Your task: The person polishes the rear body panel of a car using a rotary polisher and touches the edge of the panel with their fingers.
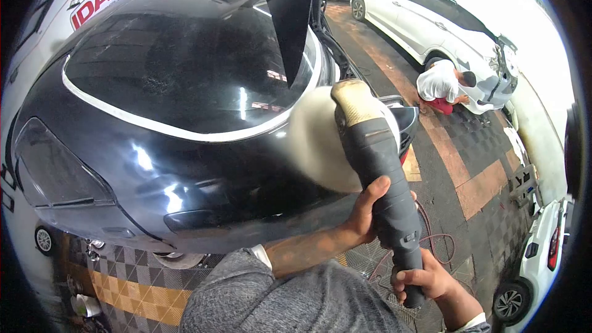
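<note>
Both my hands are wrapped round a black car polisher (376,154), held slantwise in front of me. My left hand (365,213) grips the middle of its body, thumb on top. Lower down, my right hand (425,280) closes round the rear end of the handle. The polisher's round white pad (317,142) is blurred and lies at the black car's (234,166) body, below the corner of the dark glass (179,68). White masking tape (203,135) edges that glass. Where the pad meets the paint is partly hidden by the polisher's head.
A dark hanging panel (288,18) juts down over the glass. A red cord or hose (441,237) curls on the tiled floor (425,188) at my right. Another person (441,83) crouches by a white car (425,21). A second white car (542,253) stands at the lower right.
</note>
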Demonstrator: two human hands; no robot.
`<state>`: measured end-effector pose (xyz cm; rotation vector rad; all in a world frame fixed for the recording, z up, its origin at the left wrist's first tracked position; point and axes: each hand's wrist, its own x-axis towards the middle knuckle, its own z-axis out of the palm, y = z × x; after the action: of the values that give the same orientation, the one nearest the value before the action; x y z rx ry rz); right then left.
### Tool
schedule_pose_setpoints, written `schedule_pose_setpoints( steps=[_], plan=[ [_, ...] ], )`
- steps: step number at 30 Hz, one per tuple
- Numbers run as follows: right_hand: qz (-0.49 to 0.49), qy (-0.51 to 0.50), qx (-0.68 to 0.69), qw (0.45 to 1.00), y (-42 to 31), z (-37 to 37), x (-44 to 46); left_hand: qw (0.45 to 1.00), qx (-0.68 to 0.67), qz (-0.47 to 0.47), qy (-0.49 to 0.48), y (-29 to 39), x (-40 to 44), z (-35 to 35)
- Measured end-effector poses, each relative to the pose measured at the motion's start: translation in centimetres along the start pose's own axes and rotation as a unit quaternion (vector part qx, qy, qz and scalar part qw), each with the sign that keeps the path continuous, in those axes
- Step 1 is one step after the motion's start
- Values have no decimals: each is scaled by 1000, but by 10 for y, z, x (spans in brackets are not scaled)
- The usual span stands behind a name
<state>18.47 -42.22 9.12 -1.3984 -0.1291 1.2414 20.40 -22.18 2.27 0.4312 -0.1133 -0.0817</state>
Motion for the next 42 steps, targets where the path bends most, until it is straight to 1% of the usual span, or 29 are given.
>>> schedule_pose_setpoints(
  steps=[4,6,8,11,12,14,15,16,18,19,20,22,23,24,25,26,28,29,30,31,32,33,34,36,37,38,40,41,42],
  plan=[
    [9,-37,-27,999,16,0,1,999,13,48,-12,-6,-22,-10],
    [22,-62,-29,997,35,-9,-1,998,59,7,-35,-14,-33,-23],
    [36,-77,-34,996,48,-13,-5,997,63,11,-32,-24,-46,-25],
    [45,-89,-69,993,59,-10,-5,997,57,46,-6,-28,-68,-21],
    [48,-92,-83,991,63,-7,-6,997,58,42,-5,-28,-76,-25],
    [43,-88,-88,991,67,6,-2,996,58,66,-20,-29,-90,-36],
    [37,-83,-97,991,68,15,1,996,37,74,-39,-24,-97,-35],
    [34,-74,-89,993,69,20,6,994,65,88,-17,-24,-106,-42],
    [44,-143,-140,979,69,29,19,992,51,110,-37,-19,-127,-53],
    [26,-153,-177,972,69,34,23,991,46,120,-43,-23,-136,-66],
    [27,-147,-170,974,69,37,27,991,50,126,-22,-17,-145,-61],
    [21,-212,-209,954,74,37,37,977,20,209,-29,-21,-152,-63],
    [-97,-231,-232,940,103,28,48,978,17,205,-27,-17,-158,-59],
    [-94,-229,-229,941,98,31,47,982,62,177,21,-2,-164,-46],
    [-40,-242,-203,948,87,35,47,981,107,149,68,6,-169,-38],
    [14,-255,-180,950,80,37,47,981,106,149,69,4,-170,-38],
    [10,-263,-198,944,85,32,46,981,102,153,67,-1,-171,-43],
    [24,-260,-187,947,81,31,43,980,101,158,68,-8,-169,-47],
    [39,-257,-177,949,77,30,40,982,70,170,44,-19,-165,-51],
    [39,-259,-182,948,77,27,36,982,38,183,19,-27,-160,-53],
    [38,-239,-178,954,79,23,30,981,39,189,18,-31,-155,-56],
    [36,-219,-174,959,83,19,25,987,33,158,9,-34,-149,-55],
    [35,-223,-178,958,86,18,20,992,27,125,1,-37,-144,-53],
    [-13,-144,-141,979,93,13,10,991,31,134,2,-46,-127,-47],
    [8,-133,-111,985,98,6,6,993,41,107,-1,-51,-119,-46],
    [11,-140,-118,983,107,-2,3,995,52,83,-3,-54,-111,-46],
    [17,-109,-34,993,125,-15,2,996,87,29,-14,-57,-93,-47],
    [-4,-92,-1,996,129,-15,3,995,102,7,-9,-58,-84,-47],
    [-5,-97,3,995,135,-13,5,993,118,-20,-6,-58,-76,-46]
  ],
)
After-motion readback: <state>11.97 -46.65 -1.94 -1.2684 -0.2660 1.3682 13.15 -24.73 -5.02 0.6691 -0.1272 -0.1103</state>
